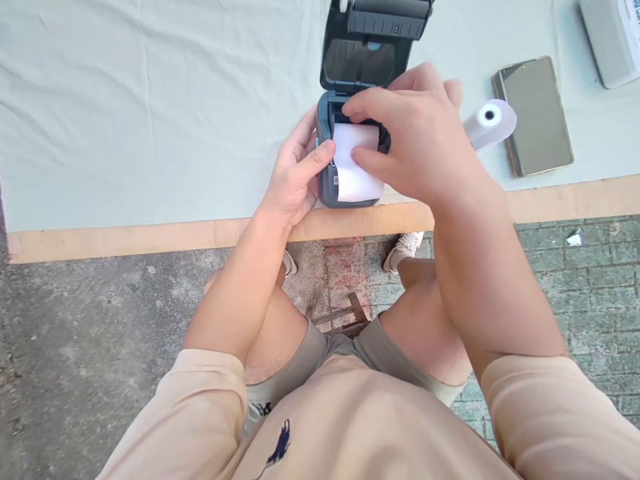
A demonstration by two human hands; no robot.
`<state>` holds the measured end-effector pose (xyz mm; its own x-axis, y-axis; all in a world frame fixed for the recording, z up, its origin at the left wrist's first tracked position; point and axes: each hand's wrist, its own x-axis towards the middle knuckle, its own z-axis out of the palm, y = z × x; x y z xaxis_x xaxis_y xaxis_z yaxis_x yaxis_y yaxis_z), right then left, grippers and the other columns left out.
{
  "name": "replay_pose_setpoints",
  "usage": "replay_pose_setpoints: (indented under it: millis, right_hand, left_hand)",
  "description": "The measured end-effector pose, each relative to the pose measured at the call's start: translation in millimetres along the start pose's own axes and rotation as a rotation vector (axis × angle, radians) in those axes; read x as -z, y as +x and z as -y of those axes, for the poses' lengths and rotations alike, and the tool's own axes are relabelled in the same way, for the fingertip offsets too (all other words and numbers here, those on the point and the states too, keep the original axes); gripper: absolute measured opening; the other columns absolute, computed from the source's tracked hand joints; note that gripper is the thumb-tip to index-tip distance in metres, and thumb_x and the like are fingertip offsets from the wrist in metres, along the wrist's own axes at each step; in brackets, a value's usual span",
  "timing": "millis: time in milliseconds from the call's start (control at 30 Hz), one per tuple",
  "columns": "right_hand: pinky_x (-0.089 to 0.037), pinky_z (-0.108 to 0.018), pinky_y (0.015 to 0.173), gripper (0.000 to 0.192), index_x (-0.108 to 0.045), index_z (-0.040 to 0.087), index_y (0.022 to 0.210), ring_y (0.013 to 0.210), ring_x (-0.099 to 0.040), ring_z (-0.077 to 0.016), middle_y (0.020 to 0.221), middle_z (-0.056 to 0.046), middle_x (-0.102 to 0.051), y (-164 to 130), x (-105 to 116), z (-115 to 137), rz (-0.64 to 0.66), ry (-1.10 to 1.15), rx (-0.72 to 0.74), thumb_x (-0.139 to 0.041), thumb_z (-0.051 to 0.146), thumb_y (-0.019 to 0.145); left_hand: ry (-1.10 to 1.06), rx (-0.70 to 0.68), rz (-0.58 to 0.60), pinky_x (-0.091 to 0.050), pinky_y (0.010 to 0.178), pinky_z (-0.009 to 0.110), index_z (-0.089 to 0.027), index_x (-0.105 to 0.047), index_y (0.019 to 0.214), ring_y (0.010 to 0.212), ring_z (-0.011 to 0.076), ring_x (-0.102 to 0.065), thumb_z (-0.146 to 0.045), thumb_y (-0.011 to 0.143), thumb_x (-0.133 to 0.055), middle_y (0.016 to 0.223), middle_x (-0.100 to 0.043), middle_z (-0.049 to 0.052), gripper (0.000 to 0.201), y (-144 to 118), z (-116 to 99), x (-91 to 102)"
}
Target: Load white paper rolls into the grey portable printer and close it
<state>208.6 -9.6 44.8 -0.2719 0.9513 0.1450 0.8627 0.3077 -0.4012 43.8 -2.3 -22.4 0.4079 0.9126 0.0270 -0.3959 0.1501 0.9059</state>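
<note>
A small dark portable receipt printer [327, 190] sits at the table's front edge with its lid [367, 63] swung up and back. My left hand [297, 170] is wrapped round the printer's left side, its thumb on the rim by the paper. White paper from a thermal paper roll [357, 137] fills the compartment and drapes over the printer's front. My right hand [413, 127] reaches in from the right, thumb on the paper and fingertips at the compartment's back edge, with the roll between them. The roll's right end is hidden behind this hand.
Right of my right hand lies another white paper roll [487, 119], its loose end beside a smartphone [540, 117]. A pale box [607, 40] stands at the far right. Light cloth [150, 120] covers the table, with a bare wooden front edge [125, 241].
</note>
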Motion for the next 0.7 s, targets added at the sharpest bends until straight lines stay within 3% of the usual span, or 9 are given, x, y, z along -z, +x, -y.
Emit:
replay_pose_setpoints:
  millis: [100,233,300,367,433,500,567,700]
  right_hand:
    - [-0.031,-0.064,0.087,0.031,-0.059,0.033,0.101,0.113,-0.045,-0.0389,0.096,-0.001,-0.069,3,3,7,0.085,-0.101,-0.039,-0.06,0.018,0.074]
    - [-0.032,-0.063,0.092,0.036,-0.06,0.028,0.101,0.108,-0.05,-0.0355,0.096,0.0,-0.069,2,12,11,0.009,-0.032,-0.037,-0.064,0.016,0.067]
    - [-0.04,-0.053,0.09,0.036,-0.063,0.026,0.101,0.102,-0.055,-0.0298,0.097,0.0,-0.069,-2,17,8,-0.084,0.132,-0.027,-0.064,0.018,0.066]
    - [-0.048,-0.041,0.078,0.032,-0.064,0.025,0.101,0.095,-0.059,-0.0235,0.099,-0.001,-0.066,-7,20,-3,-0.219,0.459,-0.042,-0.058,0.019,0.07]
    - [-0.047,-0.035,0.062,0.031,-0.062,0.027,0.098,0.088,-0.061,-0.0201,0.097,-0.001,-0.063,-13,16,-19,-0.296,0.849,-0.172,-0.049,0.019,0.07]
    - [-0.045,-0.033,0.056,0.029,-0.057,0.029,0.094,0.085,-0.06,-0.02,0.095,-0.003,-0.061,-18,6,-39,-0.226,1.128,-0.388,-0.047,0.022,0.068]
    - [-0.047,-0.033,0.059,0.023,-0.054,0.029,0.092,0.085,-0.059,-0.0204,0.096,-0.004,-0.059,-23,-8,-55,-0.106,1.22,-0.521,-0.051,0.029,0.069]
    - [-0.047,-0.033,0.059,0.032,-0.052,0.03,0.096,0.081,-0.058,-0.0193,0.093,-0.003,-0.058,-32,-30,-68,-0.17,1.123,-0.5,-0.067,0.03,0.067]
  left_hand:
    - [0.027,-0.015,-0.012,-0.049,0.102,0.038,-0.029,-0.057,0.114,0.129,0.0283,-0.049,-0.048,0.073,-0.07,0.113,-0.064,0.001,0.048,0,2,-0.3]
    - [-0.016,0.017,-0.046,-0.052,0.099,0.04,-0.03,-0.058,0.109,0.12,0.0279,-0.055,-0.046,0.073,-0.07,0.105,-0.067,0.0,0.041,2,4,0.5]
    - [-0.061,0.015,-0.048,-0.051,0.1,0.04,-0.03,-0.06,0.103,0.117,0.0267,-0.057,-0.04,0.076,-0.067,0.1,-0.067,0.0,0.03,3,4,1.6]
    - [-0.07,0.014,-0.074,-0.05,0.101,0.042,-0.028,-0.061,0.1,0.118,0.026,-0.057,-0.039,0.081,-0.062,0.097,-0.067,0.0,0.022,4,4,2.4]
    - [-0.059,0.03,-0.117,-0.05,0.101,0.043,-0.026,-0.06,0.101,0.121,0.0259,-0.057,-0.041,0.084,-0.058,0.097,-0.066,0.001,0.023,4,4,2.6]
    - [-0.066,0.045,-0.133,-0.051,0.1,0.042,-0.024,-0.06,0.102,0.122,0.0258,-0.056,-0.04,0.086,-0.056,0.098,-0.066,0.002,0.023,4,3,2.5]
    - [-0.082,0.045,-0.111,-0.05,0.101,0.042,-0.024,-0.061,0.102,0.123,0.0259,-0.055,-0.038,0.085,-0.058,0.099,-0.067,0.001,0.022,4,3,2.4]
    - [-0.048,0.05,-0.083,-0.042,0.111,0.045,-0.029,-0.061,0.107,0.132,0.0272,-0.046,-0.042,0.082,-0.061,0.103,-0.069,-0.002,0.028,4,1,2.8]
